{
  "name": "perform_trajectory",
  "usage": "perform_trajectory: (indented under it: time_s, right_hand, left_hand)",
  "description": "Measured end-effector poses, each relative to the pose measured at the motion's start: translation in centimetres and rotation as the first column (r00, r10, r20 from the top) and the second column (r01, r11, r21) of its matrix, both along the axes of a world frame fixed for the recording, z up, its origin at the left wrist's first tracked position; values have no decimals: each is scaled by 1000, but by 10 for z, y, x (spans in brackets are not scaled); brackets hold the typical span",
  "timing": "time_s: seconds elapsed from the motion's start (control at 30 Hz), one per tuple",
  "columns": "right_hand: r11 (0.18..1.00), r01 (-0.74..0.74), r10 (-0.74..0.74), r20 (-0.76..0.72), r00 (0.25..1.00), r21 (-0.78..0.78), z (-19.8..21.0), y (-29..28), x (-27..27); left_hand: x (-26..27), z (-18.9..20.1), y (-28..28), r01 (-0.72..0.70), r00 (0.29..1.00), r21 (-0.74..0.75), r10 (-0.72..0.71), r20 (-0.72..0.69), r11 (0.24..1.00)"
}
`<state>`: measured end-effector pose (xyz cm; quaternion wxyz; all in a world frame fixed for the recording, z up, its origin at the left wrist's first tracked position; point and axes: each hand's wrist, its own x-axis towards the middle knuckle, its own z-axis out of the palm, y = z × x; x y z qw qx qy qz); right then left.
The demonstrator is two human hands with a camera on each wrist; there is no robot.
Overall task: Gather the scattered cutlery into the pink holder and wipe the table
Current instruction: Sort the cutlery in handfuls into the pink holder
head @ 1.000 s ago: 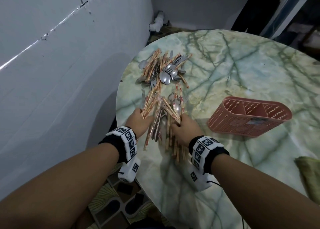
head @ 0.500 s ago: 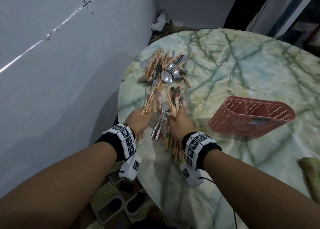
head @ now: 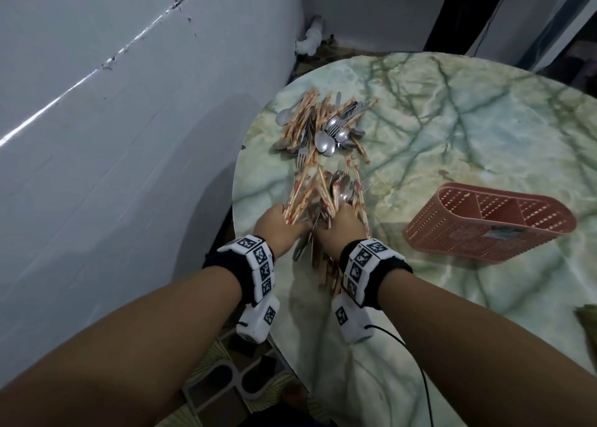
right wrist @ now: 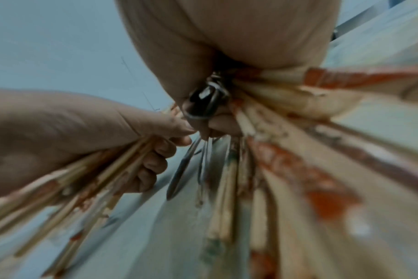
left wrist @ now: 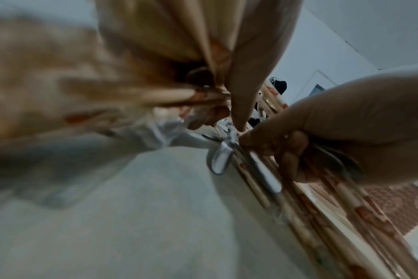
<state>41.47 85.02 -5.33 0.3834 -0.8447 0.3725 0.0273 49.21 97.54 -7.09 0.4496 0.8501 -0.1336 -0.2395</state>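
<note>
On the marble table [head: 452, 135], my left hand [head: 278, 224] and right hand [head: 339, 229] are side by side at the near left edge. Each grips part of a bundle of chopsticks [head: 307, 197] and steel spoons [head: 342, 189]. In the right wrist view my left hand [right wrist: 88, 136] is curled round several chopsticks [right wrist: 67, 181]. In the left wrist view my right hand [left wrist: 327, 132] is wrapped round spoon handles [left wrist: 263, 169] and chopsticks. More cutlery [head: 323, 129] lies piled farther back. The pink holder [head: 484, 229] lies tilted on the table to the right, away from both hands.
A grey wall [head: 113, 135] runs close along the table's left edge. A green cloth [head: 589, 325] shows at the right border. Patterned floor tiles [head: 226, 384] lie below the table's near rim. Bare marble separates the hands from the holder.
My hands have drawn closer together, squeezing the near chopsticks and spoons into one tighter bundle. The far pile and the holder have not moved.
</note>
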Motion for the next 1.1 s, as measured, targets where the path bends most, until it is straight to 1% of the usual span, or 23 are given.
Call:
perform_trajectory:
  time_s: [0.1, 0.2, 0.27, 0.33, 0.47, 0.57, 0.7, 0.8, 0.83, 0.9, 0.97, 1.03, 1.1]
  right_hand:
    - [997, 40, -42, 26, 999, 66, 0, -5, -8]
    - [985, 101, -116, 101, 988, 143, -1, -8, -15]
    - [980, 104, -122, 101, 987, 167, 0, -11, -17]
    - [981, 105, -116, 61, 991, 163, 4, -14, -18]
    - [982, 82, -87, 25, 996, 169, 8, -15, -21]
    - [983, 97, -108, 63, 992, 157, 11, -14, -21]
    - [990, 84, -96, 104, 990, 115, 16, -12, -20]
    - [991, 93, -106, 138, 985, 100, 14, -8, -18]
    - [987, 103, -121, 156, 980, 120, 13, -7, -18]
    - [972, 141, -176, 189, 966, 187, 11, -7, -20]
    - [963, 162, -204, 187, 961, 216, 10, -10, -24]
    - [968, 167, -201, 178, 963, 189, 11, -14, -31]
    - [969, 175, -207, 182, 961, 177, 11, -18, -36]
  left_hand:
    - [-1, -1, -10, 53, 999, 48, -53, -14, 997]
    - [0, -2, -15, 49, 997, 41, -46, -65, 998]
    - [1, -2, -16, 50, 996, 44, -47, -78, 998]
    - [2, 0, -16, 66, 994, 36, -63, -88, 997]
    - [0, 5, -14, 99, 995, 37, -98, -34, 994]
    - [0, 11, -9, 80, 996, -25, -81, -25, 996]
    - [5, 17, 3, 114, 992, -36, -113, 53, 993]
    - [6, 15, 7, 43, 999, -67, -42, 14, 997]
    - [5, 14, 5, 19, 1000, -60, -18, 16, 998]
    - [4, 12, -1, -18, 997, -12, 19, 76, 1000]
    - [3, 6, -9, -41, 993, 35, 37, 110, 999]
    - [0, 1, -19, -4, 995, 87, -6, 104, 996]
    - [-2, -3, -27, 45, 994, 175, -62, 95, 984]
